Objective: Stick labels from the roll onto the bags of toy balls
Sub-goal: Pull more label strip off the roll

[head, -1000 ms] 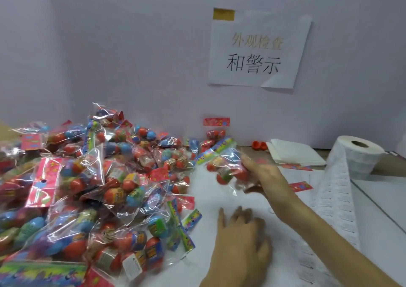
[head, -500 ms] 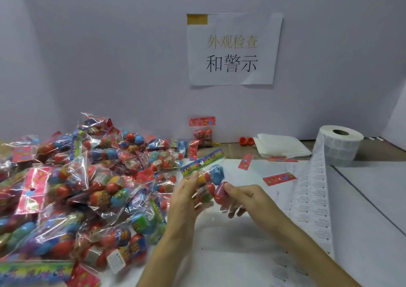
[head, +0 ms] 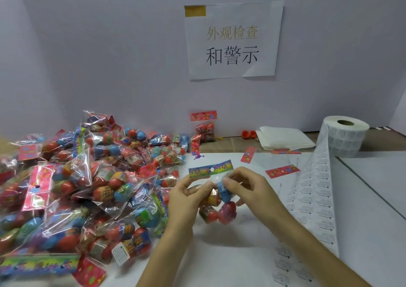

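The left hand (head: 189, 195) pinches the left side of one bag (head: 212, 209) of toy balls, and the right hand (head: 249, 187) pinches its right side, at a blue ball. They hold it above the middle of the table (head: 219, 256), header card (head: 211, 169) up, I think to keep the film flat for a label. Whether a fingertip already carries a label, I cannot tell. The roll (head: 345, 137) stands near the far right corner; its strip of labels (head: 316, 194) runs toward the near edge, close to the right hand for easy peeling. The pile of bags (head: 83, 190) fills the left side.
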The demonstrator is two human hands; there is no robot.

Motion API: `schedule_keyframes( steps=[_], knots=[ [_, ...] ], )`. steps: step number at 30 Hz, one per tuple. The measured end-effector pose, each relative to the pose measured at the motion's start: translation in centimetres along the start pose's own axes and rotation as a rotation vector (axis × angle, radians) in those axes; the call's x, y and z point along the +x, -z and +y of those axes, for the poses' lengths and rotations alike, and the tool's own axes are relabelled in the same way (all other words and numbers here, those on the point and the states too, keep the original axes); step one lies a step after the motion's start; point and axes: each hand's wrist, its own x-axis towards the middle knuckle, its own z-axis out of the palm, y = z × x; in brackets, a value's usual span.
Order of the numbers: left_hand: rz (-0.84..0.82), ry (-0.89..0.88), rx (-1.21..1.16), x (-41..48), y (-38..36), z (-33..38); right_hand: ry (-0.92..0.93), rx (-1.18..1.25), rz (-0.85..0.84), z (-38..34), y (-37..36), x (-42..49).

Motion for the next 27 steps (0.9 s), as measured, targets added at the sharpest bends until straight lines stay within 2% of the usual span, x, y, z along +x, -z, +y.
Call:
schedule_keyframes(
  steps=[9,12,19,23,27],
  knots=[
    [-0.007,-0.047,0.035,-0.2,-0.5,0.0,-0.037,0.044,0.025,0.7,0.4,0.3],
    [-0.04,0.001,0.006,-0.2,-0.4,0.1,0.005,-0.016,0.061,0.8,0.5,0.4],
    [-0.183,0.136,0.056,-0.6,-0.8,0.0,0.008,0.038,0.143,0.9,1.4,0.7],
    [-0.14,0.08,0.065,-0.6,-0.7,-0.1,-0.074,0.123,0.069,0.7,1.6,0.9],
    [-0.086,0.048,0.069,-0.3,-0.5,-0.3,-0.086,0.017,-0.039,0.7,1.2,0.7]
  ],
)
